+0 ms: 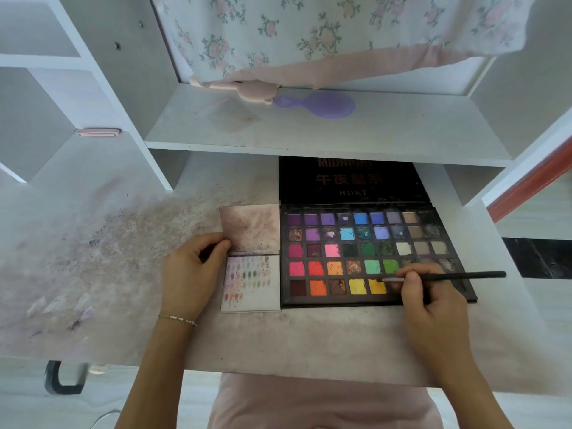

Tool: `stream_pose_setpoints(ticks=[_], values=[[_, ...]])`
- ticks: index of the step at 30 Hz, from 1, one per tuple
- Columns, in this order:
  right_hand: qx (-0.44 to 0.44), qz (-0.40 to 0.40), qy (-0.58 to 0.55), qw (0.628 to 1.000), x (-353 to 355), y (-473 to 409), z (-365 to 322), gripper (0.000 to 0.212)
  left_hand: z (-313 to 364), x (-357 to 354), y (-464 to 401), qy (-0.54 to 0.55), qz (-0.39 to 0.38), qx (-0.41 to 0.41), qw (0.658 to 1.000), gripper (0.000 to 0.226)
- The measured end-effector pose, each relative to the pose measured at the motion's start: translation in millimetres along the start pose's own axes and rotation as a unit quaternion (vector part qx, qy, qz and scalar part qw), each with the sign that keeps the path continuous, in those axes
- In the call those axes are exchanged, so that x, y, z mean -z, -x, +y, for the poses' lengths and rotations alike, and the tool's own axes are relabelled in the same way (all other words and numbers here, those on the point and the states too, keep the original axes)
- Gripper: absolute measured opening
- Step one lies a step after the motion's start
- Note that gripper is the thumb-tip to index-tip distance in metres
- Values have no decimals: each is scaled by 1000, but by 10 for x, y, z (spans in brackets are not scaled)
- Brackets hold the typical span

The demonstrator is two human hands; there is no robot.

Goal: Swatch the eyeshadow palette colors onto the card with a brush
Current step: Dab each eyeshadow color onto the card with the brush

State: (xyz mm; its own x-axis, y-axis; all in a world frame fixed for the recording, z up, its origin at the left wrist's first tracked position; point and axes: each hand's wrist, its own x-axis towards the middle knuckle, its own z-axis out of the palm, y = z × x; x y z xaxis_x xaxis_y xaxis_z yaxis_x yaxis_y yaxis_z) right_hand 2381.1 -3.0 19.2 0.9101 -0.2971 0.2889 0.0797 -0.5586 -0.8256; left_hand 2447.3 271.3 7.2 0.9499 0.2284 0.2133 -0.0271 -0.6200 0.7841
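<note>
Swatch card [251, 283] on the stained desktop [123, 274], touching the left edge of the open eyeshadow palette [371, 255]. Card carries several short columns of smudged marks: pinks and oranges to the left, greens and greys in the middle, faint blue-violet along the top. Its right part and lower strip are bare. Judgement: task roughly midway or a little past; the palette holds many more pans than there are marks, and the yellows appear not yet swatched.

Left hand [192, 270] lies at the card's upper left corner, thumb and curled fingers pinching the edge of the upper, dust-stained card [250, 227] just above.

Right hand [424, 292] grips a thin black brush [448, 276] pencil-style, handle pointing right, tip over the bottom-row yellow pan [377, 286]; contact with the powder not resolvable.
</note>
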Motion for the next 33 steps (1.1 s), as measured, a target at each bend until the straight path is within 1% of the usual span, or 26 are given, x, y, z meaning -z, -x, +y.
stream_pose_setpoints(ticks=[8, 16, 23, 33], values=[[24, -52, 15, 998, -1, -11, -16, 21, 29, -2, 2, -8, 1, 0, 1000, 12], [18, -53, 15, 998, -3, -10, -15, 19, 38, 4, 5, -11, 0, 4, 1000, 12], [22, -52, 16, 998, 17, -3, -26, 22, 41, 2, 5, -12, 3, 3, 1000, 12], [6, -53, -5, 999, 17, -9, -25, 17, 46, 3, 5, -19, 1, -2, 1000, 13]])
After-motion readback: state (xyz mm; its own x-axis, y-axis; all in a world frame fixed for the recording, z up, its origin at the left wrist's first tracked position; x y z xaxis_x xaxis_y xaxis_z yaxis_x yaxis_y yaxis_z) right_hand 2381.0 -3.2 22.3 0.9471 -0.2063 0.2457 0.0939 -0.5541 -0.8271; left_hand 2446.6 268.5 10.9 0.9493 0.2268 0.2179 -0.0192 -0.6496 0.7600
